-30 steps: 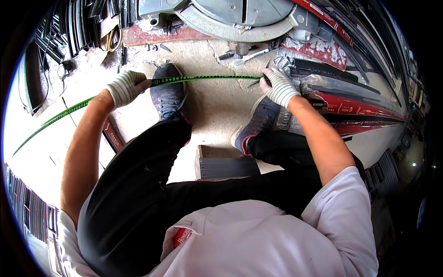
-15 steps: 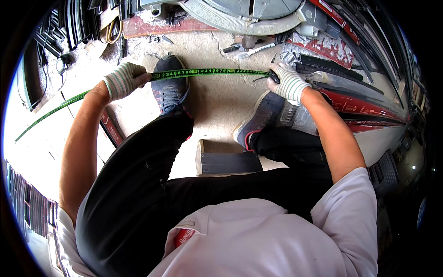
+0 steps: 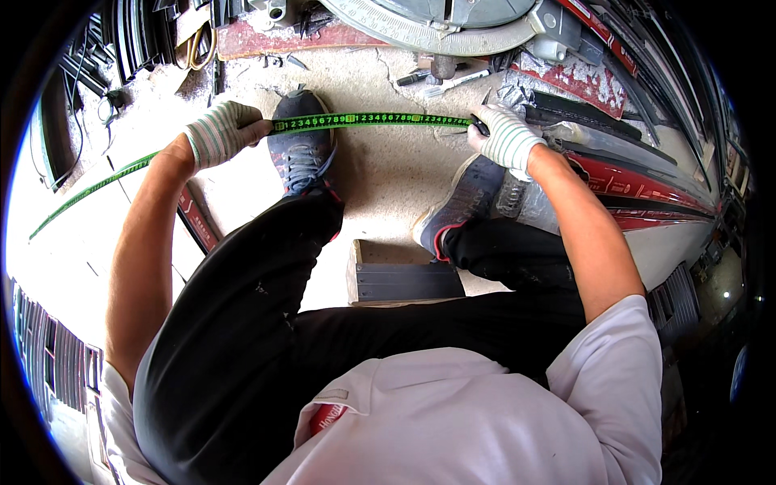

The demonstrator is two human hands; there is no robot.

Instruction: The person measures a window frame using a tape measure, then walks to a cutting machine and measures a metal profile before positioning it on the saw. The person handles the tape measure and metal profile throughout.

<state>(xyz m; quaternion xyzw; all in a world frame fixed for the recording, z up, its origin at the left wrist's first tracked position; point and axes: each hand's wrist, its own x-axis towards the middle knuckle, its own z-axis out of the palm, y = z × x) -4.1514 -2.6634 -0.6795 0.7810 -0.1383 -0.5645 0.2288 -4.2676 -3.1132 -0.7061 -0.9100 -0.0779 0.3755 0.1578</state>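
A green and black tape measure (image 3: 380, 120) is stretched between my two hands, its marked face toward me. My left hand (image 3: 226, 134), in a white striped glove, pinches the blade above my left shoe. Past that hand the blade runs on in a curve to the far left. My right hand (image 3: 505, 139), gloved alike, is closed round the dark case at the right end; the fingers hide most of the case. The stretched part hangs above the floor and crosses over the toe of my left shoe (image 3: 301, 145).
A round grey saw base (image 3: 436, 31) with an angle scale stands ahead. Markers (image 3: 457, 82) lie before it. Long red and black packaged strips (image 3: 638, 179) fill the right side. A small box with a dark grooved top (image 3: 408, 281) sits between my legs. Black strips crowd the far left.
The blade between my hands has straightened slightly and turned its face more toward me. Both hands keep their hold, almost in the same place.
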